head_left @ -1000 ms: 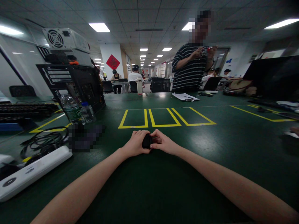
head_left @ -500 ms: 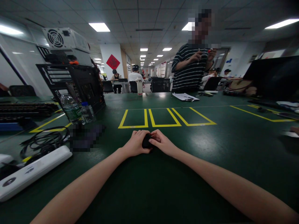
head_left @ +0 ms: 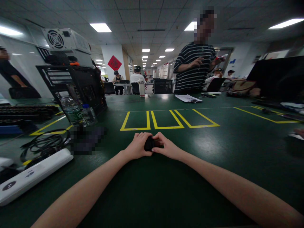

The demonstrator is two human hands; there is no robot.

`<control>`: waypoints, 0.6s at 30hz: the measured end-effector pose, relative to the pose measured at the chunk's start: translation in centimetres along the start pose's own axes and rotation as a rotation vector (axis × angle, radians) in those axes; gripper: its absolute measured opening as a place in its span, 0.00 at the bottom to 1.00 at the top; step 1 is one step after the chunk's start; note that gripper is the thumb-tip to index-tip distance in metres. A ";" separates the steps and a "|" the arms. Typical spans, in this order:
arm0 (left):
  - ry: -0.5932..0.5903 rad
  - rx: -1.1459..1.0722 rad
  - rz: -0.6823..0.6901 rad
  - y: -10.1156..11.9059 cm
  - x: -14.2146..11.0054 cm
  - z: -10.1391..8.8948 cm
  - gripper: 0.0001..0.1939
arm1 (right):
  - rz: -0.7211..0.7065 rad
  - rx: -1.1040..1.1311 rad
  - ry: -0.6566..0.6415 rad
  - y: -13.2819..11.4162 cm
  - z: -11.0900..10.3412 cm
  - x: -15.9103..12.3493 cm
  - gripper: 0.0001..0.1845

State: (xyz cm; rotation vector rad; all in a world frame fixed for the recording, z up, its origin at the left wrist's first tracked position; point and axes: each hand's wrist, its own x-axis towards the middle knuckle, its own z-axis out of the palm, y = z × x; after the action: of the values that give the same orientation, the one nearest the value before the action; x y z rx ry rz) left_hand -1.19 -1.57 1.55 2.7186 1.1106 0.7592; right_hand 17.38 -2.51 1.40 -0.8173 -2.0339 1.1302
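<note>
A small black rounded object (head_left: 148,144) rests low over the green table (head_left: 154,190), between my two hands; its exact kind is not clear. My left hand (head_left: 138,146) is wrapped around its left side, fingers over the top and thumb at the near edge. From the right, my right hand (head_left: 166,146) pinches its right edge between curled fingers and thumb, with a gap showing inside the pinch. The fingers cover part of the object. Just beyond the hands lie yellow tape outlines (head_left: 167,127) on the table.
To the left stand an open computer case (head_left: 83,85), water bottles (head_left: 71,109), coiled black cables (head_left: 45,145) and a white power strip (head_left: 35,175). A clipboard with papers (head_left: 188,98) and a cup (head_left: 142,89) lie farther back. A person in a striped shirt (head_left: 193,68) stands across the table.
My right thumb moved onto the black object's face, then back to its edge. My left hand stayed put. The person opposite lowered their hands; another person came into view at far left.
</note>
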 end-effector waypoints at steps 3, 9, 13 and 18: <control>0.002 0.005 0.006 0.0 0.0 0.0 0.32 | 0.009 0.023 0.026 0.1 0.3 0.1 0.15; 0.005 -0.016 0.008 0.2 0.0 -0.2 0.30 | 0.018 0.051 0.078 -0.2 0.6 0.1 0.11; -0.005 -0.026 0.006 0.2 -0.1 -0.3 0.30 | 0.050 -0.016 0.099 -0.1 0.6 0.1 0.14; -0.008 -0.024 -0.007 0.3 0.0 -0.3 0.29 | 0.036 -0.053 0.046 0.1 0.3 0.1 0.13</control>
State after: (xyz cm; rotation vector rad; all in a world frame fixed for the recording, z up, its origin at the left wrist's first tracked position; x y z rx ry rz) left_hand -1.15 -1.79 1.86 2.6941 1.1013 0.7558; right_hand 17.11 -2.57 1.21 -0.9014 -2.0265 1.0709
